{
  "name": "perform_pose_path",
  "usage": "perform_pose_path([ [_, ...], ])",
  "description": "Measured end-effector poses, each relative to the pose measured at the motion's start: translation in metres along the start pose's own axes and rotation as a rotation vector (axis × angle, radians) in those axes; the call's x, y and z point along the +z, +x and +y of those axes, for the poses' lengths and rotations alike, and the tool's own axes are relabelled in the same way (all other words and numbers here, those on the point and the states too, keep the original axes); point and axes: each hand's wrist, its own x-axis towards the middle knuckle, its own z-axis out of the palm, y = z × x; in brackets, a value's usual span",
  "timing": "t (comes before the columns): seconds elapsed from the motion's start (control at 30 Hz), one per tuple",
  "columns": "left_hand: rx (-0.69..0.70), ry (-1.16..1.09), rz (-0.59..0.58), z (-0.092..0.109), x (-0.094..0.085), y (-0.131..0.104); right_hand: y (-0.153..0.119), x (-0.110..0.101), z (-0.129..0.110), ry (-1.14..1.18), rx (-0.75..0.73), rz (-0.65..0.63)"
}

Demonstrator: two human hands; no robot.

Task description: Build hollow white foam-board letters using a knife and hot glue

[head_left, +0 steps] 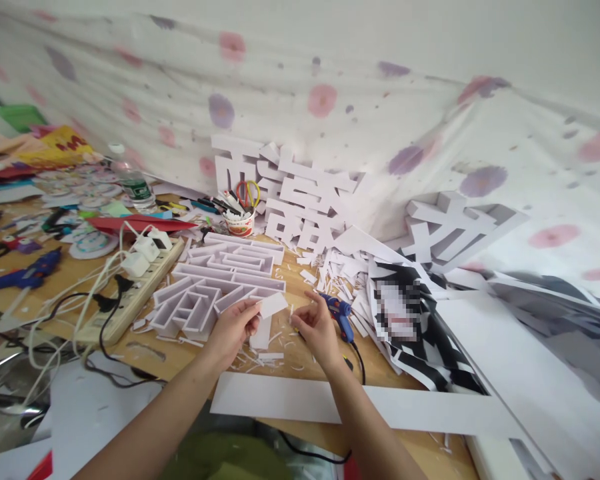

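Note:
In my left hand point(235, 330) a small white card piece point(274, 305) is pinched between thumb and fingers. My right hand point(316, 327) hovers just to the right of it, index finger raised and the other fingers curled. Bits of yellow and black show by its thumb and beside the wrist; what the curled fingers hold is hidden. A white foam-board letter form point(220, 280) with raised walls lies beyond my left hand. Behind my right hand rests a blue glue gun point(337, 310). Another white piece point(261, 333) lies under the held card.
A long white strip point(280, 393) crosses the front edge. White scraps point(337, 270) litter the table. On the left are a power strip point(130, 293) with tangled cords and a second glue gun point(25, 272). Finished characters point(300, 193), a tool cup point(241, 221) and a bottle point(136, 183) stand behind.

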Motion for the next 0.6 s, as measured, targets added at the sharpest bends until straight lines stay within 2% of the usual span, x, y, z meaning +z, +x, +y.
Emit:
perform_pose_path([
  [0.13, -0.011, -0.011, 0.024, 0.001, -0.002, 0.001, 0.000, -0.010, -0.001, -0.165, -0.034, 0.099],
  [0.23, 0.003, 0.002, 0.015, 0.000, -0.004, 0.002, 0.000, -0.016, -0.004, -0.518, -0.085, 0.216],
  [0.33, 0.066, 0.121, 0.009, -0.002, -0.010, 0.004, 0.003, -0.023, -0.007, -0.809, -0.158, 0.237],
  [0.4, 0.182, 0.331, -0.013, 0.000, -0.014, 0.005, 0.004, -0.027, -0.010, -0.845, -0.229, 0.214],
  [0.47, 0.360, 0.615, -0.083, 0.004, -0.018, 0.005, 0.003, -0.029, -0.015, -0.799, -0.275, 0.144],
  [0.6, 0.679, 1.077, -0.318, 0.020, -0.014, 0.002, -0.003, -0.026, -0.033, -0.675, -0.307, -0.149],
])
